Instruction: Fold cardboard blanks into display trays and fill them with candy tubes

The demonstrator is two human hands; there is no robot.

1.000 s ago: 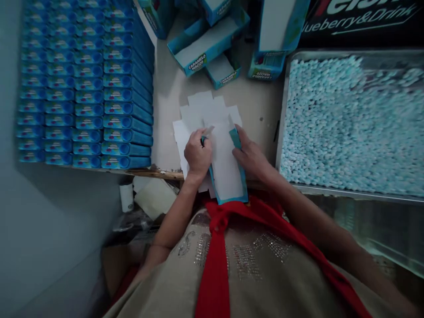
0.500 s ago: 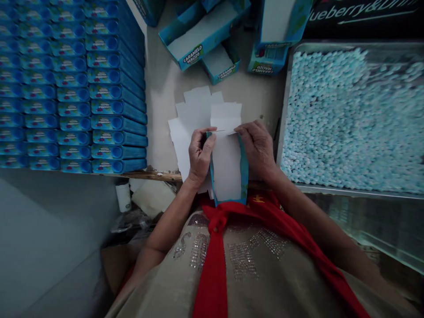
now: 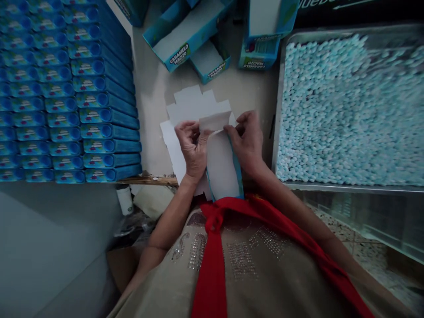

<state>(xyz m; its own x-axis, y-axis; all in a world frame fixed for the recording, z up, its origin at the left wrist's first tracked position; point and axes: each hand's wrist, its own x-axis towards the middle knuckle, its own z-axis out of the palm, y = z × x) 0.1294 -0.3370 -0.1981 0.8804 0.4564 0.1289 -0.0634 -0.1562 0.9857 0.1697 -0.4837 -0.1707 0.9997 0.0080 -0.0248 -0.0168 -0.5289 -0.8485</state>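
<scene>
A partly folded cardboard box [image 3: 223, 163], white inside with blue outer sides, stands against my front at the table's edge. My left hand [image 3: 194, 148] pinches its far left corner with thumb and fingers. At the far right corner my right hand [image 3: 245, 139] grips the card between thumb and curled fingers. The box's white end flap [image 3: 215, 121] rises between both hands. Flat white card blanks [image 3: 190, 106] lie on the table beneath and to the left of the box.
Blue packs [image 3: 96, 130] are stacked high at the left. Folded blue boxes [image 3: 188, 37] lie at the back of the table [image 3: 152, 145]. A metal tray [image 3: 278, 110] of pale blue candies [image 3: 344, 119] is at the right. A white cup [image 3: 125, 201] sits below the table edge.
The far end flap has tilted up and towards me, with my fingers at its two corners. The whole view has shifted slightly, so the table's contents appear further left.
</scene>
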